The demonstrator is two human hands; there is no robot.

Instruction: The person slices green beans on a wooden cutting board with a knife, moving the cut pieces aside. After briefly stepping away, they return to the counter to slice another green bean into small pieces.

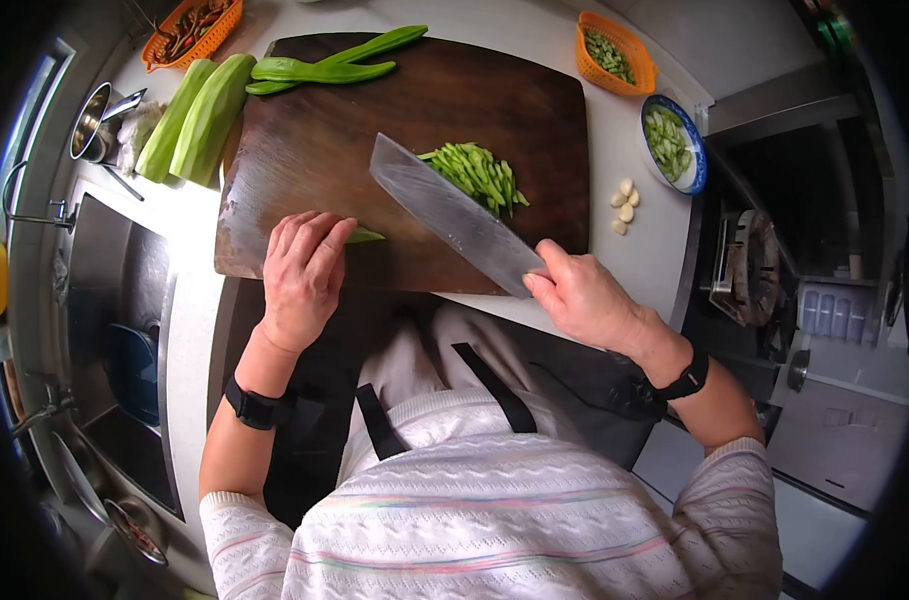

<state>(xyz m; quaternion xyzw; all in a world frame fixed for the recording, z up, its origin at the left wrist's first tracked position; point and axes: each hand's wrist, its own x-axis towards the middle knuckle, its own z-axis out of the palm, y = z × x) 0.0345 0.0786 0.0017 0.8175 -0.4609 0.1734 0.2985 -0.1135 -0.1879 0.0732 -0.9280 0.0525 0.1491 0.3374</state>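
Observation:
On the dark wooden cutting board (535, 95), my left hand (307, 258) rests near the front left edge, its fingers closed over a piece of green pepper (367, 235). Only the pointed end of that piece shows; the fingers cover the remainder. My right hand (583, 298) grips a broad kitchen knife (450, 218) by its handle. The blade slants across the board, its tip toward the back left, apart from my left hand. Just behind the blade lies a pile of green pepper strips (480, 175). Long whole green peppers (325, 70) lie at the board's back left.
Two peeled pale green gourds (212, 120) lie left of the board, by the sink (125, 240). Orange baskets (618, 62) stand at the back on both sides. At right are a blue-rimmed bowl (697, 145) of sliced greens and several garlic cloves (626, 212), near the stove (750, 265).

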